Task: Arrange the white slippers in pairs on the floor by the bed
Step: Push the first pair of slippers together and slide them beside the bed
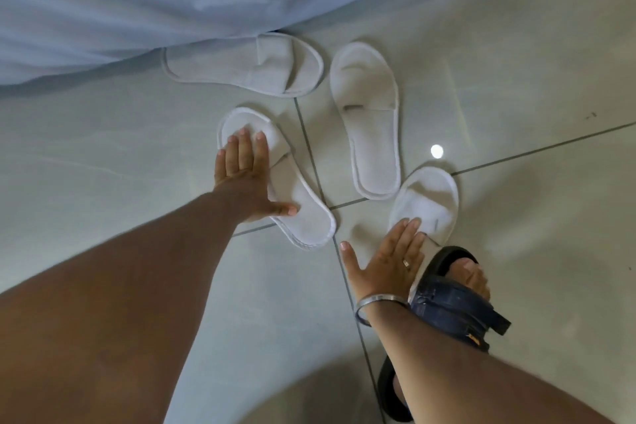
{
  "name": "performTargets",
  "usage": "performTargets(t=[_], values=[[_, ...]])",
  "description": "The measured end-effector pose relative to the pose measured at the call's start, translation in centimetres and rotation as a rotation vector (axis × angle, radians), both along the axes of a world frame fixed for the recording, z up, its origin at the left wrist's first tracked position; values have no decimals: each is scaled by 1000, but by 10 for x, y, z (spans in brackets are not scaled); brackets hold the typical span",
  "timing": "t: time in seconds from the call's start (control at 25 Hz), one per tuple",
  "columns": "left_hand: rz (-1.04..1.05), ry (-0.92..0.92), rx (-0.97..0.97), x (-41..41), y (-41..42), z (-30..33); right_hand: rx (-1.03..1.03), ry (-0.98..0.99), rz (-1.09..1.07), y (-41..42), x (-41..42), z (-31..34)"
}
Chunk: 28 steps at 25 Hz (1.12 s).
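Four white slippers [371, 120] unpaired; no legible writing; hands flat.

A bedroom, perhaps in a hotel: pale blue bed linen [144, 0] hangs across the top of the frame down to a glossy grey tiled floor [516, 86], and four thin white open-toe slippers [370, 120] lie scattered at centre.
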State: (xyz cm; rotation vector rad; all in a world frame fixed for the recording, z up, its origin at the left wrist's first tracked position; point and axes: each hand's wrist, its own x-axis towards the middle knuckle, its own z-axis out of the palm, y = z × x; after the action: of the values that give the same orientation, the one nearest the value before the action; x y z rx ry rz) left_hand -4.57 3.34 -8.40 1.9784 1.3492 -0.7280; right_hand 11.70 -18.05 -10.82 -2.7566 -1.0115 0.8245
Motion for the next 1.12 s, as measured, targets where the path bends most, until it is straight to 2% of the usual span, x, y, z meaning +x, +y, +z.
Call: performTargets(t=[0.2, 0.36, 0.44, 0.56, 0.76, 0.88, 0.96, 1.04, 1.12], values=[[-67, 54, 18, -78, -22, 8, -57, 122, 142, -46, -76, 14], [-126, 90, 40, -160, -46, 17, 22, 149, 425, -63, -136, 28], [-142, 121, 90, -191, -55, 20, 69, 143, 578, -38, -151, 32], [-159, 135, 145, -218, -52, 21, 166, 104, 739, 42, -164, 25], [-84, 148, 198, -232, 5, 20, 210, 134, 1062, 172, -179, 24], [22, 61, 245, -233, 27, 26, 364, 31, 1092, 192, -162, 26], [43, 32, 256, -235, 26, 26, 276, -3, 1119, 201, -148, 25], [29, 44, 246, -240, 18, 16, 89, -15, 1224, 209, -149, 17], [6, 62, 253, -245, 13, 3, 24, -32, 1222, 211, -165, 6]])
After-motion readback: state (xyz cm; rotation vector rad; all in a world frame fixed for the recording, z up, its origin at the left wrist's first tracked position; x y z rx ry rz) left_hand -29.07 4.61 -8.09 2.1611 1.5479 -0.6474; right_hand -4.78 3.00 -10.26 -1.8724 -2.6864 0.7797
